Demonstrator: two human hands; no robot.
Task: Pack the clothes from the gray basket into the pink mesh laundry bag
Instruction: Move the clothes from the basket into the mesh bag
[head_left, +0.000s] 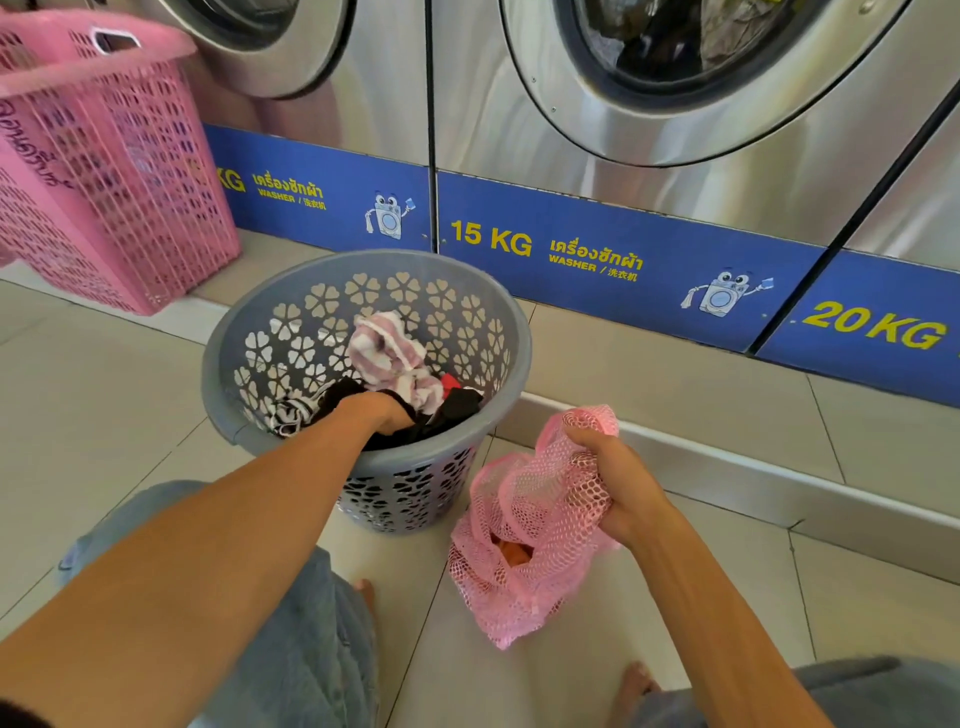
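Washers (649, 130) line the far wall above a tiled floor (675, 364). My left hand (382, 410) is buried in the gray basket (509, 332), fingers curled into a black garment (457, 405). My right hand (618, 483) clamps the pink bag (524, 535) just right of it. I'd lift one garment clear and hold the bag's mouth wide.

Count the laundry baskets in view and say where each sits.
2: the gray basket stands on the floor at centre, the left hand reaching inside; a pink basket stands at upper left. Others may lie outside the frame.
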